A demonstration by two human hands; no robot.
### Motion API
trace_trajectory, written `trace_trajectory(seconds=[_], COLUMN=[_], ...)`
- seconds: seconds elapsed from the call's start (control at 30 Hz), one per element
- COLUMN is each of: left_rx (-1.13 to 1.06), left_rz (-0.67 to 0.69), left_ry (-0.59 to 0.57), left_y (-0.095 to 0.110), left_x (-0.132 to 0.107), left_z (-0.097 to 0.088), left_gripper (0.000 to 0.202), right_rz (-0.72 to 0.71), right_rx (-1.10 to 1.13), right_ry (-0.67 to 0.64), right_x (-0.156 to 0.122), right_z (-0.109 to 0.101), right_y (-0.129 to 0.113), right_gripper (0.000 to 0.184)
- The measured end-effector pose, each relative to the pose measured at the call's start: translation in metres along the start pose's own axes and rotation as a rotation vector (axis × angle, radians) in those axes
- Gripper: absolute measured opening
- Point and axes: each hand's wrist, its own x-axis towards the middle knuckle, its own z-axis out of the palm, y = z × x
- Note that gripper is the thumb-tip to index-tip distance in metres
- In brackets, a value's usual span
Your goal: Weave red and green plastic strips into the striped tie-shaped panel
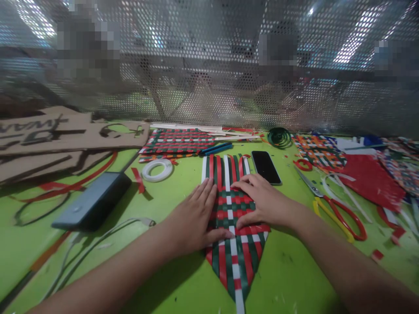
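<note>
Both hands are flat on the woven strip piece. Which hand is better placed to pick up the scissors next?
Right. The right hand lies on the woven piece on the side nearer the red-and-yellow scissors. The left hand would probably have to cross over the right forearm.

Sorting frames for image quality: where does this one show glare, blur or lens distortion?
Head view: ceiling lights glare through the perforated screen; everything behind it is hazy. Edges bow, fisheye-like, and the right-side strips smear. The woven mat under the left hand and right hand is sharp, with soft shadows.
</note>
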Motion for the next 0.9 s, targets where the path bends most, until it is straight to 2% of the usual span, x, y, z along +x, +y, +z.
trace_trajectory(seconds=[0.23,0.37,0.43,0.53,0.7,0.9], left_rx=[0.009,0.022,0.022,0.033,0.038,0.029], left_rz=[-0.005,-0.046,-0.058,-0.065,-0.067,-0.068], left_ry=[-0.005,0.023,0.010,-0.002,-0.019,-0.021], left_y=[0.001,0.001,0.002,0.004,0.006,0.008], left_x=[-0.004,-0.006,-0.006,-0.006,-0.006,-0.005], left_z=[0.000,0.000,0.000,-0.001,-0.004,-0.005], left_gripper=[0.114,0.113,0.114,0.116,0.116,0.116], right_rz=[0.012,0.031,0.053,0.060,0.020,-0.066], right_rx=[0.067,0.264,0.357,0.357,0.162,0.066], right_ry=[0.005,0.039,0.051,0.042,-0.001,-0.025], right_x=[-0.006,-0.009,-0.010,-0.010,-0.010,-0.011], right_z=[-0.003,-0.009,-0.011,-0.013,-0.011,-0.001], right_y=[0.002,0.014,0.020,0.024,0.019,0.014], right_gripper=[0.094,0.058,0.048,0.047,0.049,0.051])
